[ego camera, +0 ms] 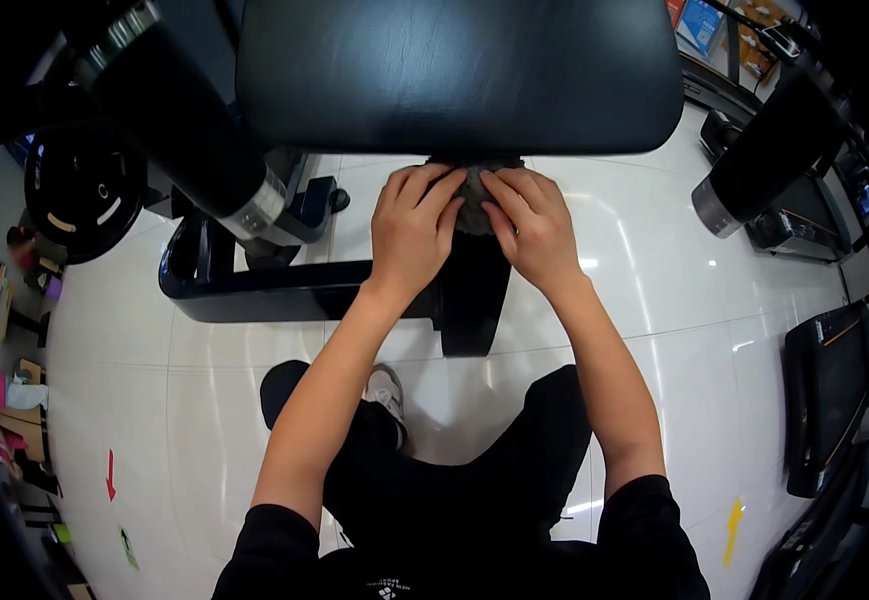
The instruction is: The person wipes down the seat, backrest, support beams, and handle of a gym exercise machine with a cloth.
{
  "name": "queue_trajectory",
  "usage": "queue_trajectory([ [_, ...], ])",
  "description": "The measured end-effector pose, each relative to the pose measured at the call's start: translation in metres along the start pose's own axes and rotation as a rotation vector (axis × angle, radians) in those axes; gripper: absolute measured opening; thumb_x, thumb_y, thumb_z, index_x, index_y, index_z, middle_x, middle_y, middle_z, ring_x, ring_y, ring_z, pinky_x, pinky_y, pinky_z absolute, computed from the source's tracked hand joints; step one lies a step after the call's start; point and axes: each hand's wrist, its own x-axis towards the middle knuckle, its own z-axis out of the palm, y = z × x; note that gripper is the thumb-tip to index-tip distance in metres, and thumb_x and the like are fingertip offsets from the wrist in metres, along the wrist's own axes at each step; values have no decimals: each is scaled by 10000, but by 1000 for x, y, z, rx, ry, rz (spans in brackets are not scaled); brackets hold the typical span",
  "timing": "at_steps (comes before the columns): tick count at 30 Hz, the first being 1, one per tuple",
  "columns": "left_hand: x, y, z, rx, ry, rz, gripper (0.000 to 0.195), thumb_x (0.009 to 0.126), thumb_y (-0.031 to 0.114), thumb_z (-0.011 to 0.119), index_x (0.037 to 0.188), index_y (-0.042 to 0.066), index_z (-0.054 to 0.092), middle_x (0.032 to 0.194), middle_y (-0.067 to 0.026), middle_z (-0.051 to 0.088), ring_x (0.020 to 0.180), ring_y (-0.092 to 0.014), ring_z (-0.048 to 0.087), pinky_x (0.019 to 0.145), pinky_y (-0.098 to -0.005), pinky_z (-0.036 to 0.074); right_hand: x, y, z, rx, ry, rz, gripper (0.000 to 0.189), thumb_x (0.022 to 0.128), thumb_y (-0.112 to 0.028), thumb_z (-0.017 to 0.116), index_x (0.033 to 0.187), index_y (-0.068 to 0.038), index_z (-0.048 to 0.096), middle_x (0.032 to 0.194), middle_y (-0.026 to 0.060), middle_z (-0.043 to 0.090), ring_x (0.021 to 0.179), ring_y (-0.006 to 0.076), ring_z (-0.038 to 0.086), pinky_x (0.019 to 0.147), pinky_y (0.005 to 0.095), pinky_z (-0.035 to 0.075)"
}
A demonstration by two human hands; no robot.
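Note:
Both of my hands are just below the near edge of a black padded bench seat (460,82). Between them is a bunched grey cloth (477,216), fuzzy in texture, lying against the dark metal support under the pad. My left hand (415,221) grips its left side with bent fingers. From the other side, my right hand (530,217) pinches it with thumb and fingers. The fingertips of the two hands nearly meet. Part of the cloth is hidden under the fingers. Below it, the black upright frame post (472,300) runs down towards the floor.
A black frame tube (292,292) extends left from the post. Black cylinders with metal ends flank the bench, one on the left (179,120), one on the right (768,142). A black weight plate (85,199) is at far left. Exercise machines (828,401) line the right side.

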Motion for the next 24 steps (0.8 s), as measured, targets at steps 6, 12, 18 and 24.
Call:
queue_trajectory([
  [6,-31,3,-6,-50,-63,-24,339,777,3,766,1106,80,733,1149,-56,666,1039,-303,575,880,-390,502,-28,-6,-3,28,-31,11,317,781,-78,779,1089,-39,716,1058,82,659,994,302,622,877,411,495],
  [12,-63,6,-4,-80,-118,-28,332,721,-1,800,1033,84,723,1086,-57,655,1004,-296,575,835,-381,504,-67,-12,2,45,-18,-31,329,734,-68,812,1051,-57,725,1040,57,654,968,275,618,840,402,493],
  [18,-94,11,-2,-7,-154,16,308,689,12,809,965,109,712,1050,-26,650,987,-276,593,847,-403,469,-101,-14,8,52,-63,-66,317,690,-60,821,987,-70,710,1017,52,648,940,258,626,811,402,498],
  [24,-137,8,16,15,-143,47,270,714,7,782,961,99,721,1049,-43,650,1006,-274,617,863,-404,481,-140,-12,19,79,-114,-65,305,701,-59,812,978,-91,690,1022,54,640,930,252,625,796,393,504],
])
